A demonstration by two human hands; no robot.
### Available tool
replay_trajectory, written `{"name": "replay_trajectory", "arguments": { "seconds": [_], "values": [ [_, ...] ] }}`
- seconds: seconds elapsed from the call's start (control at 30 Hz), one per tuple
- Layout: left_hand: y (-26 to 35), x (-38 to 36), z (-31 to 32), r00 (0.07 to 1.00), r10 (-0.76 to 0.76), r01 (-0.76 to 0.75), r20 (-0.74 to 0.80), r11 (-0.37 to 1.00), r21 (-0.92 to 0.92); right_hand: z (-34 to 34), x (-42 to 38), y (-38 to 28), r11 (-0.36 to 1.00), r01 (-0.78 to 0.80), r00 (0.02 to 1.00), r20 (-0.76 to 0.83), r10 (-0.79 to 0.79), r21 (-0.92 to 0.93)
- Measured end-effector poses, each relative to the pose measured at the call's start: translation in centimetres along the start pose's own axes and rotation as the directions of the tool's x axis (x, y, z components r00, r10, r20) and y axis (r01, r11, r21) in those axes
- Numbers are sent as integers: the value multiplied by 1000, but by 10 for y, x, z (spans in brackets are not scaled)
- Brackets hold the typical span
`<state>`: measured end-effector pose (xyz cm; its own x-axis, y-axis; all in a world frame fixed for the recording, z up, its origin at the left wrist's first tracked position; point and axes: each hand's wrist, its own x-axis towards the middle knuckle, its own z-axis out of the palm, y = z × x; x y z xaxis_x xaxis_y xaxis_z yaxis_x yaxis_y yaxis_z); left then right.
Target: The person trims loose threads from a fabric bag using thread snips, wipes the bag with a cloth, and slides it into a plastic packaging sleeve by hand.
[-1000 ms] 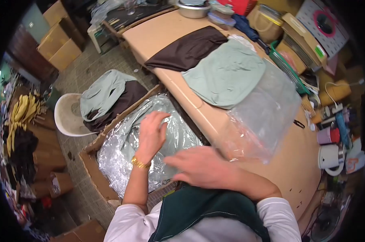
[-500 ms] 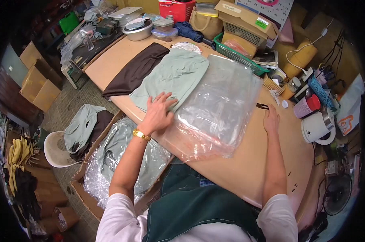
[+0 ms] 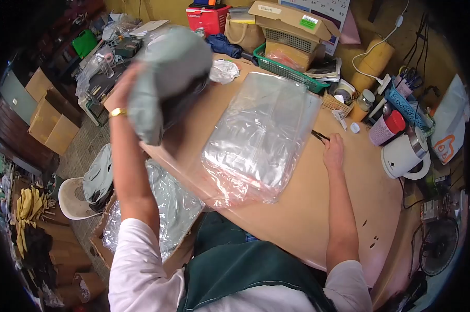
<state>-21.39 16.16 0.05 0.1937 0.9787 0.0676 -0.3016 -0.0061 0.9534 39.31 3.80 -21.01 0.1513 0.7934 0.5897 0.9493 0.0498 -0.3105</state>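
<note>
Left hand (image 3: 125,86) raised gripping green garment (image 3: 167,78), right hand (image 3: 333,152) on table (image 3: 318,208)

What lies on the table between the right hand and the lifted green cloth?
In the head view, the stack of clear plastic bags lies between the right hand and the green cloth, which the left hand lifts.

The green cloth (image 3: 165,78) is soft and matt, with a darker brown side. The plastic bag (image 3: 258,138) is clear, shiny and crinkly. The tabletop (image 3: 318,208) looks smooth and a bit glossy, like wood. The kettle (image 3: 404,156) is shiny white plastic. The boxes (image 3: 292,13) are dull brown cardboard. The basket (image 3: 284,70) is green plastic mesh.
</note>
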Motion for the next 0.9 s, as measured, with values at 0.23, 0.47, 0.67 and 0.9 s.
{"name": "replay_trajectory", "arguments": {
  "seconds": [0.23, 0.47, 0.67, 0.9],
  "values": [
    [79, -25, -78, 828, 363, 216, -428, 498, 840, -11, 10, -12, 999, 44, 995, 87, -47, 30],
    [98, -42, 87, 976, 204, -65, -80, 617, 784, -46, 5, 10, 903, -252, 964, 173, 202, 348],
    [-49, -67, 212, 971, -17, -160, 238, 694, 702, -76, 6, -41, 169, -769, 620, 653, 434, 617],
    [-158, -101, 183, 992, 106, -123, 71, 643, 756, 32, 34, -114, 874, -485, 795, 410, 447, -11]
  ]
}}
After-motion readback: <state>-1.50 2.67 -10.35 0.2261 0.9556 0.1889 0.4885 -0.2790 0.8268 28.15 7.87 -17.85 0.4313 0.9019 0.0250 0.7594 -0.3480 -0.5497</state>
